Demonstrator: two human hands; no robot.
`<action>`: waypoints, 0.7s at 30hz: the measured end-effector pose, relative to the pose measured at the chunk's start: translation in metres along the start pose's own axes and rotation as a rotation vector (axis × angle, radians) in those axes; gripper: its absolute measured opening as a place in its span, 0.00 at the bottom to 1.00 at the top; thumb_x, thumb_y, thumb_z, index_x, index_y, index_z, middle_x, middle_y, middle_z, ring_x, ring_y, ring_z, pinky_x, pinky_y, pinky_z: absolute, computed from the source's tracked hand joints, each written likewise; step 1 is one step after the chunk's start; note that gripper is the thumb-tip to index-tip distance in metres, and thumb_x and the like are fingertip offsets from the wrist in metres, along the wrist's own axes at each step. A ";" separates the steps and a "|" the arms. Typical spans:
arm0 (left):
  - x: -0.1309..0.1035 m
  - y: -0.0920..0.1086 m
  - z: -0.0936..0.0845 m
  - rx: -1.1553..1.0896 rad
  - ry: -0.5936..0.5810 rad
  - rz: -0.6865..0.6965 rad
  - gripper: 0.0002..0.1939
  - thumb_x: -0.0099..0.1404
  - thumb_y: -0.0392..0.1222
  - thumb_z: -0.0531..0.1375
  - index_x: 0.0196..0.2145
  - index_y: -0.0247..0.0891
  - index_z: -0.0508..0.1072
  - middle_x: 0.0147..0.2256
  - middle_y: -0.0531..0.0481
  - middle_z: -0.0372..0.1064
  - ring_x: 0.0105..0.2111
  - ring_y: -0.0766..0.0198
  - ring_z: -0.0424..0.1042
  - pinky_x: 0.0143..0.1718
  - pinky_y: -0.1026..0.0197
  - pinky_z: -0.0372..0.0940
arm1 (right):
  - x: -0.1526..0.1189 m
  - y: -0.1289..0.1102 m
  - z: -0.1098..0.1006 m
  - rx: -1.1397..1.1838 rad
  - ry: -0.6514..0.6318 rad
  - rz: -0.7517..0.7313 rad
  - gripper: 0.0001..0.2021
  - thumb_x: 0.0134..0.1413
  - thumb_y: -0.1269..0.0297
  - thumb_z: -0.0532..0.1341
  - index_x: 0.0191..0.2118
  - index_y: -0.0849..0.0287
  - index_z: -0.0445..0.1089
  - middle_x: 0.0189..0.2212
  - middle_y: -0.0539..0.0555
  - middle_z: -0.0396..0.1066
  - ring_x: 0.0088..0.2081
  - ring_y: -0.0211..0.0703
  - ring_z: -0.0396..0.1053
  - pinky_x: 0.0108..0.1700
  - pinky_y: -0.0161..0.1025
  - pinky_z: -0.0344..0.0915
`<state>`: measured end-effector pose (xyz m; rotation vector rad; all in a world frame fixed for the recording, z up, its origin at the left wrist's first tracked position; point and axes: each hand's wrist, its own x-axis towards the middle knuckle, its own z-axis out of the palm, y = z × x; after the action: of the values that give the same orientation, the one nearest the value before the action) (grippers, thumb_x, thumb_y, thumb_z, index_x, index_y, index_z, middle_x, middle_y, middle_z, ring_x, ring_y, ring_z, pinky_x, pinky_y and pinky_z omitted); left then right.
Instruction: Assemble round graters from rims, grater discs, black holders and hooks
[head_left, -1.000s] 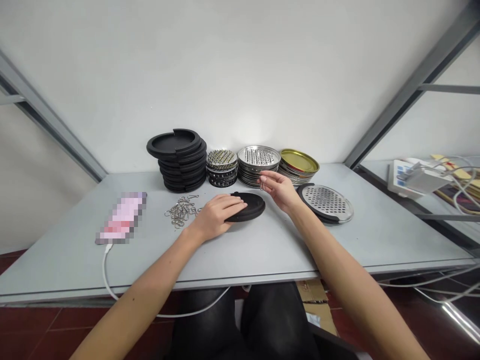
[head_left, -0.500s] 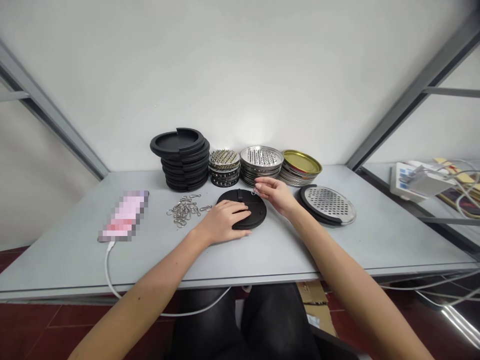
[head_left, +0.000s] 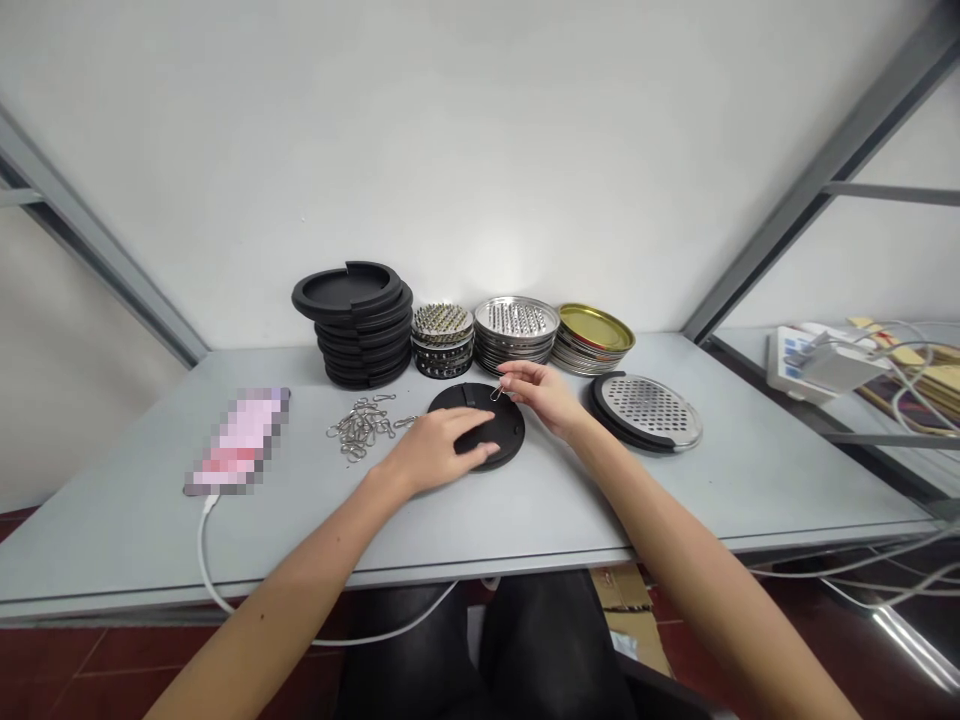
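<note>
The disc [head_left: 505, 430] is black, the clip [head_left: 496, 393] silvery, the pixelated phone [head_left: 241, 435] apparently pink.

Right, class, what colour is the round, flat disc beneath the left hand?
The round, flat disc is black, clearest in the head view.

Even, cool light fills the scene, with a soft bright patch on the white wall [head_left: 480, 150] and only faint shadows on the grey tabletop [head_left: 510, 530], while the space below falls dim apart from a glaring streak on the red floor [head_left: 847, 640]. The matte black disc [head_left: 491, 445] swallows detail, and the little wire clip [head_left: 496, 394] looks slightly soft. Wide-angle stretch pulls at the edges, and coarse pixel blocks hide the phone [head_left: 241, 435].
</note>
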<state>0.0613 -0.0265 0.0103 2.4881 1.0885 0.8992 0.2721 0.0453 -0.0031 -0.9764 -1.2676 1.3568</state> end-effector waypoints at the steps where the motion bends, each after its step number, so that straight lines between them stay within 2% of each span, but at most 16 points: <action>1: 0.001 -0.004 -0.002 -0.023 0.050 -0.024 0.18 0.65 0.48 0.59 0.51 0.43 0.73 0.49 0.45 0.73 0.49 0.54 0.72 0.52 0.51 0.64 | 0.000 0.000 0.001 -0.009 -0.010 -0.017 0.17 0.37 0.60 0.73 0.37 0.58 0.76 0.29 0.50 0.72 0.31 0.37 0.68 0.33 0.36 0.63; 3: 0.003 -0.013 -0.004 0.000 0.131 -0.078 0.18 0.66 0.48 0.57 0.50 0.41 0.73 0.50 0.44 0.72 0.51 0.53 0.70 0.55 0.50 0.61 | -0.001 -0.001 0.003 -0.032 -0.025 -0.050 0.17 0.37 0.60 0.72 0.37 0.58 0.76 0.29 0.50 0.72 0.31 0.37 0.67 0.34 0.36 0.63; 5: 0.004 -0.022 -0.003 0.066 0.137 -0.124 0.20 0.65 0.49 0.58 0.52 0.38 0.71 0.53 0.41 0.69 0.54 0.49 0.66 0.57 0.47 0.58 | -0.002 -0.001 0.005 -0.054 -0.028 -0.064 0.17 0.38 0.60 0.72 0.37 0.59 0.75 0.30 0.51 0.73 0.32 0.38 0.68 0.36 0.37 0.64; 9: 0.001 -0.033 0.001 0.082 0.018 -0.185 0.27 0.63 0.52 0.59 0.57 0.38 0.66 0.57 0.38 0.62 0.57 0.45 0.61 0.59 0.44 0.56 | -0.004 -0.003 0.007 -0.085 -0.016 -0.076 0.17 0.38 0.59 0.71 0.37 0.59 0.75 0.29 0.51 0.73 0.32 0.39 0.69 0.37 0.38 0.64; 12: -0.001 -0.031 0.000 0.048 -0.041 -0.185 0.30 0.63 0.52 0.60 0.60 0.41 0.62 0.59 0.38 0.59 0.58 0.46 0.61 0.59 0.44 0.55 | -0.004 -0.003 0.008 -0.088 -0.018 -0.097 0.16 0.39 0.59 0.71 0.37 0.59 0.75 0.29 0.51 0.72 0.31 0.38 0.68 0.36 0.38 0.64; 17: -0.001 -0.019 -0.002 0.011 -0.113 -0.109 0.32 0.59 0.53 0.63 0.59 0.43 0.64 0.56 0.40 0.62 0.54 0.47 0.64 0.56 0.46 0.59 | -0.004 -0.002 0.008 -0.064 -0.038 -0.121 0.16 0.40 0.60 0.71 0.38 0.58 0.75 0.30 0.50 0.71 0.31 0.37 0.68 0.36 0.37 0.65; 21: 0.009 -0.018 0.000 -0.038 -0.017 -0.135 0.23 0.60 0.51 0.62 0.51 0.41 0.72 0.49 0.42 0.70 0.50 0.48 0.68 0.54 0.47 0.61 | -0.004 -0.002 0.010 -0.073 -0.049 -0.133 0.16 0.41 0.60 0.71 0.38 0.58 0.76 0.30 0.50 0.72 0.31 0.37 0.69 0.39 0.38 0.66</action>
<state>0.0559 -0.0081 0.0059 2.3548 1.2061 0.8500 0.2634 0.0391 -0.0005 -0.8963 -1.4028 1.2456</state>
